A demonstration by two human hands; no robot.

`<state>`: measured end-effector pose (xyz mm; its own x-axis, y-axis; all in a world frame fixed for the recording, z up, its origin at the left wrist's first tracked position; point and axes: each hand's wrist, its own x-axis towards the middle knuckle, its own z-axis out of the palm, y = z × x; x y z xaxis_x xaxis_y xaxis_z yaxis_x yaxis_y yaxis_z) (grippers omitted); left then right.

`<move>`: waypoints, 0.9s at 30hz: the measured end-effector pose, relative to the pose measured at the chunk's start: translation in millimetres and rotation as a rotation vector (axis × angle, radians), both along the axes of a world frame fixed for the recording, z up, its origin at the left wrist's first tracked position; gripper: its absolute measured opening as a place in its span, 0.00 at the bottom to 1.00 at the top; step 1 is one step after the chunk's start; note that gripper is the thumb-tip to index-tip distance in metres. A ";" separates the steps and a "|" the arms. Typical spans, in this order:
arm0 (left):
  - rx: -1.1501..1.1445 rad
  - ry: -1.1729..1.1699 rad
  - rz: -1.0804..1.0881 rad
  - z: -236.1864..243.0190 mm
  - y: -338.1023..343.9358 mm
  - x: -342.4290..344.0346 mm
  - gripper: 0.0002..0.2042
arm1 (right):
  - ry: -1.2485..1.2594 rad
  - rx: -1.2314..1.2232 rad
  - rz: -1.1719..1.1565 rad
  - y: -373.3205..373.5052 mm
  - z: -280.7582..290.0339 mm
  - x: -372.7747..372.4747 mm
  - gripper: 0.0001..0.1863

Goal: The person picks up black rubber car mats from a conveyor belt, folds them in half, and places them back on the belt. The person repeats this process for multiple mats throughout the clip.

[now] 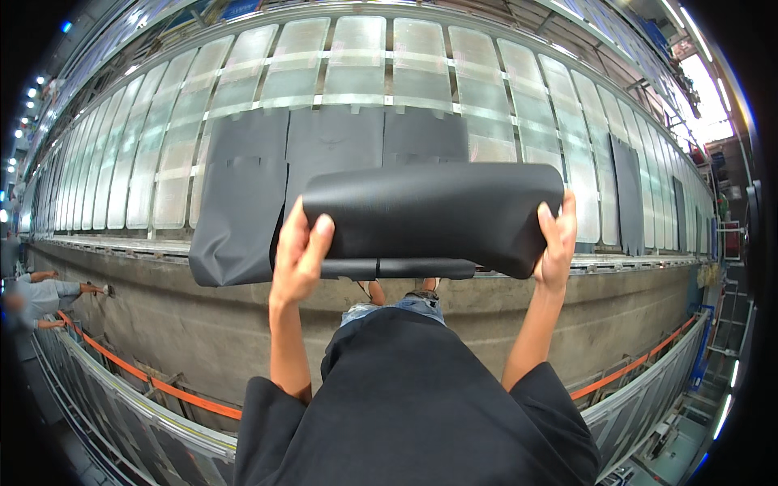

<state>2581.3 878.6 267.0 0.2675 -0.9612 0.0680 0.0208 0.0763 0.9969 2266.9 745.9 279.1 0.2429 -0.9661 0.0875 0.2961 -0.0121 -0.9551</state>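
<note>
Sheets [335,138] lie on panels [359,53], beyond the raised sheet [433,212].

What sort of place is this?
Probably a factory production line: a long row of pale rectangular plates, flat dark-grey flexible sheets lying across some, and a long orange rail.

Upper-right glare [707,99], strong fisheye distortion

The left hand [298,261] and right hand [556,243] gripped opposite ends of a curved black sheet [433,211]. Beneath and beyond it, dark grey sheets [335,139] lay side by side across pale rectangular plates [357,57]. A second person [50,293] was positioned at far left, near an orange rail [194,398].
</note>
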 end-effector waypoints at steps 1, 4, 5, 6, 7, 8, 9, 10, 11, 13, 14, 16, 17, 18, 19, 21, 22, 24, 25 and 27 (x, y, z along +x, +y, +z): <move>-0.075 -0.011 0.000 -7.9 2.9 -13.4 0.15 | 0.046 -0.035 -0.045 10.2 -7.1 -12.2 0.15; 0.133 0.222 -0.059 -62.3 21.3 -38.1 0.17 | 0.097 0.183 -0.072 40.3 -60.8 -40.2 0.16; 0.217 0.305 -0.105 -94.9 28.8 -41.7 0.17 | 0.123 0.230 -0.081 49.0 -85.8 -44.6 0.17; 0.298 0.311 -0.123 -134.7 39.0 -45.4 0.17 | 0.165 0.325 -0.084 56.5 -117.4 -51.3 0.16; 0.397 0.312 -0.095 -160.1 43.3 -56.4 0.17 | 0.145 0.488 -0.077 63.5 -147.7 -57.2 0.14; 0.447 0.180 -0.144 -188.4 52.3 -60.5 0.17 | 0.261 0.491 -0.087 71.4 -187.3 -67.4 0.12; 0.487 0.045 -0.184 -219.8 58.9 -62.6 0.17 | 0.355 0.489 -0.089 78.5 -214.6 -72.8 0.11; 0.562 0.053 -0.197 -256.6 70.3 -65.8 0.18 | 0.421 0.607 -0.052 82.9 -238.4 -79.0 0.13; 0.640 0.063 -0.209 -288.4 82.4 -68.9 0.19 | 0.488 0.726 -0.013 87.3 -259.9 -85.4 0.15; 0.800 -0.146 -0.231 -300.5 80.8 -74.1 0.18 | 0.523 0.742 -0.077 100.6 -306.8 -102.3 0.16; 0.940 -0.169 -0.253 -304.7 76.2 -74.6 0.18 | 0.537 0.748 -0.108 104.5 -311.4 -102.4 0.16; 0.979 -0.072 -0.219 -313.8 80.2 -77.0 0.17 | 0.511 0.795 -0.068 104.7 -307.4 -103.6 0.31; 0.868 0.045 -0.175 -319.0 85.8 -80.2 0.16 | 0.497 0.814 -0.056 104.2 -301.2 -104.8 0.39; 0.756 0.161 -0.131 -324.1 91.9 -83.0 0.16 | 0.427 0.825 -0.063 105.7 -295.8 -104.2 0.31; 0.777 0.186 -0.054 -333.6 99.0 -86.7 0.15 | 0.399 0.797 -0.050 104.1 -295.4 -105.2 0.28; 0.818 0.233 0.086 -350.0 107.5 -93.8 0.13 | 0.342 0.744 -0.041 104.8 -299.5 -111.5 0.21; 0.804 0.324 0.106 -343.7 104.5 -97.4 0.12 | 0.350 0.753 -0.046 102.1 -303.2 -111.1 0.19; 0.778 0.496 0.121 -316.2 91.9 -102.6 0.09 | 0.357 0.778 -0.079 103.0 -305.9 -109.4 0.13; 0.770 0.483 0.137 -319.5 92.1 -102.3 0.09 | 0.348 0.777 -0.098 103.8 -303.9 -107.0 0.13; 0.753 0.458 0.173 -326.0 94.0 -102.5 0.08 | 0.330 0.774 -0.132 106.1 -298.7 -103.0 0.12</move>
